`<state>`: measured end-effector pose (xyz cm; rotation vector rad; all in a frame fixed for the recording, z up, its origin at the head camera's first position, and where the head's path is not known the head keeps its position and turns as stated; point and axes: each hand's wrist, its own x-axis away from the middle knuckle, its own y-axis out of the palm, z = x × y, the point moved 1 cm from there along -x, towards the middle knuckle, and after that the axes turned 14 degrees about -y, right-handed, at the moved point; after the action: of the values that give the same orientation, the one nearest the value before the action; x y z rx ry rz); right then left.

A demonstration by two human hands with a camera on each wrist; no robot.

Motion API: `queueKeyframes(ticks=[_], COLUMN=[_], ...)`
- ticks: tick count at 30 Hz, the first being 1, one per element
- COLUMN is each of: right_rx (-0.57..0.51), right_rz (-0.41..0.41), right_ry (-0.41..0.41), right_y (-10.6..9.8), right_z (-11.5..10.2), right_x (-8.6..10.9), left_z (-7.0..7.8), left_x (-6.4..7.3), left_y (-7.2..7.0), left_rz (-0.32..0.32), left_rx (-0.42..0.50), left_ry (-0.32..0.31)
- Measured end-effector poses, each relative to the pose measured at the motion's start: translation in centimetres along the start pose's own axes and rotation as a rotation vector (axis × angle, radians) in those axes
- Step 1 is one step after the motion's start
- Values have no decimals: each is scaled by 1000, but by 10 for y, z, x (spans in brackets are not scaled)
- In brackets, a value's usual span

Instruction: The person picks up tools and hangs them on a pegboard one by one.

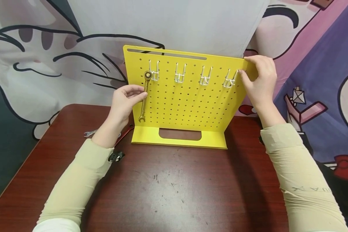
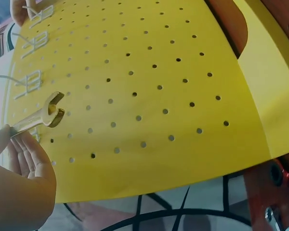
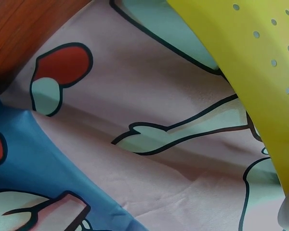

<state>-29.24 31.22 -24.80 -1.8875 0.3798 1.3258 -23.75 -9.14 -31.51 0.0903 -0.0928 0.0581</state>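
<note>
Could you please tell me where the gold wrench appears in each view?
Head: the gold wrench, held in the left hand, is left of centre, near upright.
Left wrist: the gold wrench is near the left edge, about halfway down.
Right wrist: it is not in this picture.
Shared landmark: the yellow pegboard, seen in all three, along the right side in the right wrist view.
</note>
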Motion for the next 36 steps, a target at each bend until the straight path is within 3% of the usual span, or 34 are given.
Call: queueKeyframes(ticks=[26,36], right_rx=[3,13], right_rz=[5,-3], right_ry=[4,8], right_y=[1,1], right_z=[-2,-2], right_x=[-1,0], left_z=[-14,-21], left_x=[-28,-33], left_y=[22,31], left_rz=[89,152], left_rx=[58,63], left_ry=[-9,29])
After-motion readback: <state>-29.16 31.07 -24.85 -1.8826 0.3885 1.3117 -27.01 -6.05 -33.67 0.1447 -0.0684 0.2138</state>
